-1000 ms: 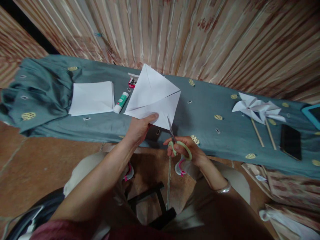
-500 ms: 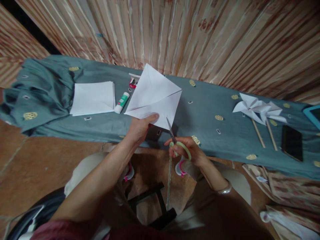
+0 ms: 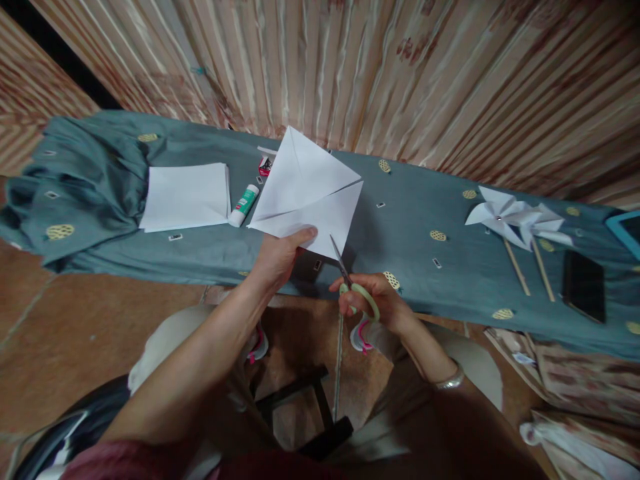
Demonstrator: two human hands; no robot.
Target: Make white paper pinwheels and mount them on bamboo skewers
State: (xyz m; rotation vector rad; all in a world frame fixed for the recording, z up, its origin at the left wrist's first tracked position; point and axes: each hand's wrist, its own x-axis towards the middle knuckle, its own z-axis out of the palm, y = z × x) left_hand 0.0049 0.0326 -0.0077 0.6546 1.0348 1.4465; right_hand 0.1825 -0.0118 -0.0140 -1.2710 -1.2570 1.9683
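My left hand (image 3: pixel 286 257) grips a square white sheet of paper (image 3: pixel 310 183) by its lower edge, thumb on top and the other fingers hidden beneath. Slits run inward from the paper's left and right corners, and a line shows near the top corner. In my right hand (image 3: pixel 376 299) is a pair of scissors (image 3: pixel 359 293) with pale green handles. The scissors' blades are at the paper's lower corner, their tips over the sheet pointing toward its middle.
Left of the paper lie a glue stick (image 3: pixel 245 205), a stack of white paper (image 3: pixel 186 195) and a small red box (image 3: pixel 265 165). On the right are two paper pinwheels (image 3: pixel 500 215) on sticks, a dark phone (image 3: pixel 584 285) and a blue-edged object (image 3: pixel 625 230). A patterned cloth (image 3: pixel 410 220) covers the table.
The scissors' blades have shifted slightly up and left along the lower corner and appear closer together. The paper has moved only slightly left.
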